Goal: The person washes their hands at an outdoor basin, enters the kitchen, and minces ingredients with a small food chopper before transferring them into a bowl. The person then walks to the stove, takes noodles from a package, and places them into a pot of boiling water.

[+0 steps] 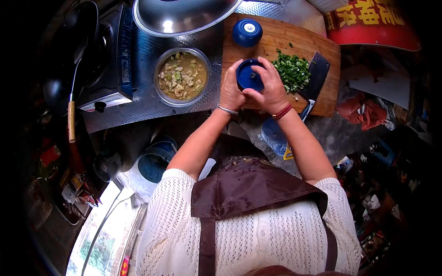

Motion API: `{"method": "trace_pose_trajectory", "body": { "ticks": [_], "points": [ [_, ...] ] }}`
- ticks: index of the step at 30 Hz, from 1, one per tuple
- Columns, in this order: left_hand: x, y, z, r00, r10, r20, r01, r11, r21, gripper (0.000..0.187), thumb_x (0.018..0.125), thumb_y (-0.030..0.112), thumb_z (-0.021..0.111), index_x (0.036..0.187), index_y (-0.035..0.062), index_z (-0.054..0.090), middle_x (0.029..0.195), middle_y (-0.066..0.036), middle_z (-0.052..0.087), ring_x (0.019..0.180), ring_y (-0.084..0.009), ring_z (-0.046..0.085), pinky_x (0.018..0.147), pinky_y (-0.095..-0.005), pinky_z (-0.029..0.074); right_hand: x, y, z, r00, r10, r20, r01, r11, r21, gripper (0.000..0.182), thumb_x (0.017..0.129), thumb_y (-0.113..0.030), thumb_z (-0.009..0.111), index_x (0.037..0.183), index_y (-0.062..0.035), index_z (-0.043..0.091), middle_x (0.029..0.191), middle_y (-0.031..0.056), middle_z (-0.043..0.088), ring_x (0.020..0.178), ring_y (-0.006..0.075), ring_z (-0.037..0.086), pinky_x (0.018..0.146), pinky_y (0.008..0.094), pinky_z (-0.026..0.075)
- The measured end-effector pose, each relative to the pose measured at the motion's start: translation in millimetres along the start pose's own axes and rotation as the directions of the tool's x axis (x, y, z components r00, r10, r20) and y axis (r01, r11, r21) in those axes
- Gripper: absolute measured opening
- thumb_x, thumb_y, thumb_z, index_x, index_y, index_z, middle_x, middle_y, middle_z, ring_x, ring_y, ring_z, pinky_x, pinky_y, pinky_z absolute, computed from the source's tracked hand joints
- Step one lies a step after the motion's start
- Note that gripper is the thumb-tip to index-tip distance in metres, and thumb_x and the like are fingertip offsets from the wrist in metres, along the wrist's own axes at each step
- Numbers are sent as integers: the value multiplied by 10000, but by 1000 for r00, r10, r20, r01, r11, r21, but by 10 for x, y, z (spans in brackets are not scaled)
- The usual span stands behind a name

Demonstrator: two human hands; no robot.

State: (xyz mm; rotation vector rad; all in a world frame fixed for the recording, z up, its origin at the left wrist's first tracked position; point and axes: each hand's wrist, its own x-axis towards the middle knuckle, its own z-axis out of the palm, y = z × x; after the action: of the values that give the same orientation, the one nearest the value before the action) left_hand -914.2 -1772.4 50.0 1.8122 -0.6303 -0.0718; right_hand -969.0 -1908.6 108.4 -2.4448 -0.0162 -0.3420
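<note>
A round dark-blue bowl-like piece (246,83) with a small knob or pin at its centre is held over the near left part of the cutting board (281,39). My left hand (232,86) is closed around its left side. My right hand (269,86) grips it from the right, thumb along the near edge. A second round blue piece (240,38) with a white disc on top stands on the board just beyond my hands. Right of my hands lie chopped green onions (293,72), and a cleaver (317,78) rests beside them, its handle over the board's near edge.
A clear bowl of soupy food with pale chunks (182,78) stands left of the board, below a large metal basin (184,20). Farther left, a wok (64,50) sits on a gas stove (107,96) with a wooden-handled utensil (72,117). A bucket (156,161) is below the counter.
</note>
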Motion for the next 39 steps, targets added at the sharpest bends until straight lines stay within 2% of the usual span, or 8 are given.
{"method": "trace_pose_trajectory", "body": {
  "ticks": [8,11,17,20,24,27,33,39],
  "points": [
    [21,29,-12,1000,-4,7,4,1000,28,778,627,210,795,1279,61,397,1180,-144,519,1098,-322,516,942,-386,418,40,57,-40,994,-33,104,33,999,5,814,612,-173,814,1294,-41,390,1350,219,395,1255,386,391,1058,416,335],
    [15,-3,10,1000,4,1,-4,1000,25,768,629,184,781,1279,53,395,1193,-144,515,1106,-325,513,952,-386,410,43,5,-15,996,23,85,-21,999,-24,851,617,-184,811,1325,-31,363,1358,218,390,1266,373,384,1071,404,319],
    [-16,-69,4,998,31,59,-35,996,82,828,614,163,779,1311,27,354,1258,-179,472,1154,-347,481,987,-393,382,108,30,-75,982,87,165,-78,995,-58,939,610,-309,818,1355,-14,329,1346,222,405,1270,356,386,1073,405,315],
    [10,17,-100,992,48,113,-55,997,57,890,589,133,782,1340,25,317,1289,-189,440,1188,-359,452,1009,-396,365,177,78,-151,982,149,120,-146,989,-31,934,633,-384,802,1353,-15,335,1335,215,423,1261,356,397,1063,412,325],
    [32,54,-118,992,-15,125,13,1000,21,946,540,68,769,1357,39,292,1292,-180,436,1200,-356,442,1022,-397,357,523,231,-289,1000,1,20,0,998,-66,762,730,-349,744,1334,-48,390,1305,215,460,1239,354,422,1042,414,345],
    [32,21,-69,997,5,74,-5,1000,4,874,554,52,740,1329,36,334,1254,-192,472,1166,-372,463,1004,-398,373,929,360,-179,1000,20,-10,-22,976,-217,760,685,-212,776,1334,-75,405,1336,200,429,1244,361,413,1038,408,350],
    [12,12,-32,999,-49,15,48,999,13,813,567,64,741,1291,34,373,1205,-187,503,1123,-366,492,974,-394,390,1363,510,209,973,131,192,-71,954,-291,876,566,-220,836,1324,-130,407,1326,212,397,1207,396,421,1029,417,366],
    [-4,-40,6,998,-54,-37,53,998,-33,799,578,114,779,1277,50,399,1178,-173,522,1104,-354,505,963,-403,396,1227,318,-88,999,53,-10,-54,990,-128,813,565,-236,822,1275,-97,451,1189,163,487,1082,330,492,945,409,419]
  ]
}}
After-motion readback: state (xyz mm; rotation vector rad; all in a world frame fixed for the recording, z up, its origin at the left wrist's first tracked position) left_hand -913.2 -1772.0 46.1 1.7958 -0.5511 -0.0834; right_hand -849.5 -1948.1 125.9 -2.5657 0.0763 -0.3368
